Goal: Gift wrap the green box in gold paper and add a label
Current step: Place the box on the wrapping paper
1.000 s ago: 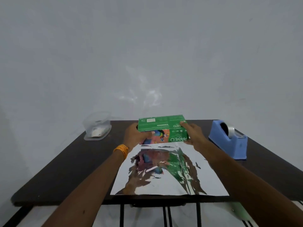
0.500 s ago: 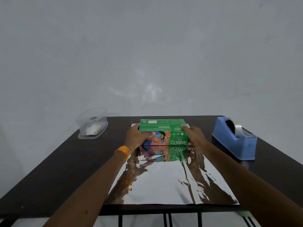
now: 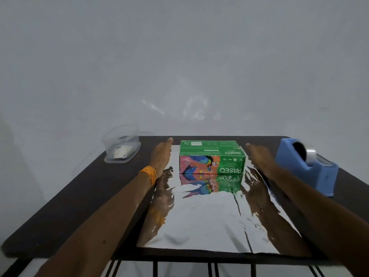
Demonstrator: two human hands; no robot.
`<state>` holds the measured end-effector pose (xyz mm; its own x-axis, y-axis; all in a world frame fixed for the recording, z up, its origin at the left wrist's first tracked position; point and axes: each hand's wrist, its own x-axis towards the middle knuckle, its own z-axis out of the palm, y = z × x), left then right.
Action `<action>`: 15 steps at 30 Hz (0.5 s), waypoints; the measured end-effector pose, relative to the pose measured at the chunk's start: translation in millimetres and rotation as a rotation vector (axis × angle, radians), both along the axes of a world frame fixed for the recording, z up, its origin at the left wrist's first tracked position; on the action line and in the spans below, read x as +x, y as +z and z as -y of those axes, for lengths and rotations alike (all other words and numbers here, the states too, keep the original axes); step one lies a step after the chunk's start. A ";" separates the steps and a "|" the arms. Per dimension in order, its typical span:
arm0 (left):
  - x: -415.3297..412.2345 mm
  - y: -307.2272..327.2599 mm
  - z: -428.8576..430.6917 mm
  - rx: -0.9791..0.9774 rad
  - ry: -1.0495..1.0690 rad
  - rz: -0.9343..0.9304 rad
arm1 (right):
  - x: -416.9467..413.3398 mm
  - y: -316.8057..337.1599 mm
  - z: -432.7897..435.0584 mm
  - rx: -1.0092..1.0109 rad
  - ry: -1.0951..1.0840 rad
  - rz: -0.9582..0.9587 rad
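The crinkled, mirror-bright foil wrapping sheet (image 3: 199,216) begins at the dark table's (image 3: 79,196) near edge. On its far end, close to the table's far edge, stands the green printed cardboard box (image 3: 211,154). The left hand (image 3: 161,154) and right hand (image 3: 259,154) flank it, fingers straight, gripping nothing, apart from its sides. Lifting the slick foil could drag the box askew or tear a crease.

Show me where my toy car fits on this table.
Bare table on the left, between the plastic tub and the near edge. Free shiny paper in front of the green box, down the middle. Crowded beside the box, where the left hand and right hand are, and near the tape holder.
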<state>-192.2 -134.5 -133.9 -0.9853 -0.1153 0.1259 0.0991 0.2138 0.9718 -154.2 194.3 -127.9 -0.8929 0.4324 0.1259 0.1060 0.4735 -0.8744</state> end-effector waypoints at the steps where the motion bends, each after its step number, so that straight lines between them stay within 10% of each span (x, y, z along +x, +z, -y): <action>1: -10.3 -0.5 6.0 -0.023 -0.003 0.006 | -3.8 1.6 -5.0 0.027 0.003 0.004; 15: -103.3 -14.2 -10.6 -0.640 -0.105 0.084 | -93.5 -9.2 -17.0 0.730 0.335 0.214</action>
<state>-295.5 -123.9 -148.1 -0.9968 0.0540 0.0597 0.0800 0.7463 0.6608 -247.7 211.3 -137.1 -0.9963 0.0151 0.0848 -0.0122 0.9499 -0.3123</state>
